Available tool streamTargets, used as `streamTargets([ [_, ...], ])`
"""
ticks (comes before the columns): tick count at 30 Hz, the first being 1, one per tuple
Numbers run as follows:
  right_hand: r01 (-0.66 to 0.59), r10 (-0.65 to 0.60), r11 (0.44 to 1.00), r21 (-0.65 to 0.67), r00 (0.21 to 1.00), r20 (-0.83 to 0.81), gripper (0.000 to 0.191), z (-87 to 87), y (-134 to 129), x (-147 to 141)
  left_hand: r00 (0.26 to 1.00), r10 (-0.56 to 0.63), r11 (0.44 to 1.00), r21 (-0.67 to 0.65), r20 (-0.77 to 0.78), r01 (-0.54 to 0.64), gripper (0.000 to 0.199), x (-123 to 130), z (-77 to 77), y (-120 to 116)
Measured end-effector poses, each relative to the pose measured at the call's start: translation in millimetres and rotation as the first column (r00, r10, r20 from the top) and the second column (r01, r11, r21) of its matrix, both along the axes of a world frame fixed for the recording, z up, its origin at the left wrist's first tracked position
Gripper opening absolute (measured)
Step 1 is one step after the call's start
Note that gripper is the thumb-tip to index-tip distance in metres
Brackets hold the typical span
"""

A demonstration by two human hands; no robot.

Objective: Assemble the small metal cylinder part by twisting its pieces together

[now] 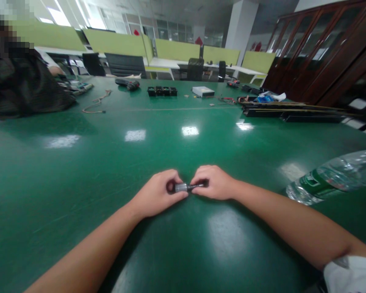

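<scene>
Farthest out to the left of the fingers, beyond them, a dark bulk of fabric (24,85) sits at the edge of the green table (110,158). Next, past the left fingers, come a loose cable (94,106) and a black tool (127,84). The left hand (158,193) is curled, thumb and forefinger closed about the silver barrel (181,187) of a small cylindrical piece, which lies level between the two hands. Straight beyond it, well apart, is a row of black blocks (162,91).

The right hand (216,183) pinches the dark slim end (198,185), thumb below, forefinger above; whether barrel and slim end are one part or two, I cannot tell. The fingertips of both hands are very near each other, so a good hold probably means a steady left grip, the right fingers working lightly along the same line, and no sideways bending. Resting the forearms near the tabletop should help.

Past the right fingers stand a white box (203,92) and a stack of dark strips (262,110); well right, beside the forearm, a clear bottle (332,177) lies tilted, best not knocked.
</scene>
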State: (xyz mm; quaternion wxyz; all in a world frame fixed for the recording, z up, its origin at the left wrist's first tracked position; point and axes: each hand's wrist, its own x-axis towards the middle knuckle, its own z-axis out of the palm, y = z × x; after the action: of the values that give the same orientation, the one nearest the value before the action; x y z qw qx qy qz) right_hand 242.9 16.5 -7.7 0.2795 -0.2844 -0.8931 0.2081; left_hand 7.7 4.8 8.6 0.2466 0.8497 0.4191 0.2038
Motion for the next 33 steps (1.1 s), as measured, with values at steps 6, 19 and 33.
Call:
streamTargets([
  [6, 0.024, -0.024, 1.0, 0.007, 1.0, 0.003, 0.008, -2.4, 0.5, 0.6, 1.0, 0.014, 1.0, -0.003, -0.001, -0.014, 0.025, 0.0, 0.1, -0.7],
  [19, 0.041, -0.042, 0.999, 0.022, 0.999, 0.014, 0.007, -3.0, 0.9, 2.6, 1.0, 0.0, 1.0, -0.005, 0.006, 0.0, 0.024, -0.6, -1.1, 0.8],
  [33, 0.054, -0.054, 0.999, 0.005, 0.998, 0.009, 0.006, -2.8, 1.5, 3.8, 1.0, 0.018, 1.0, 0.009, 0.004, -0.018, 0.024, 1.1, 1.8, -0.1],
])
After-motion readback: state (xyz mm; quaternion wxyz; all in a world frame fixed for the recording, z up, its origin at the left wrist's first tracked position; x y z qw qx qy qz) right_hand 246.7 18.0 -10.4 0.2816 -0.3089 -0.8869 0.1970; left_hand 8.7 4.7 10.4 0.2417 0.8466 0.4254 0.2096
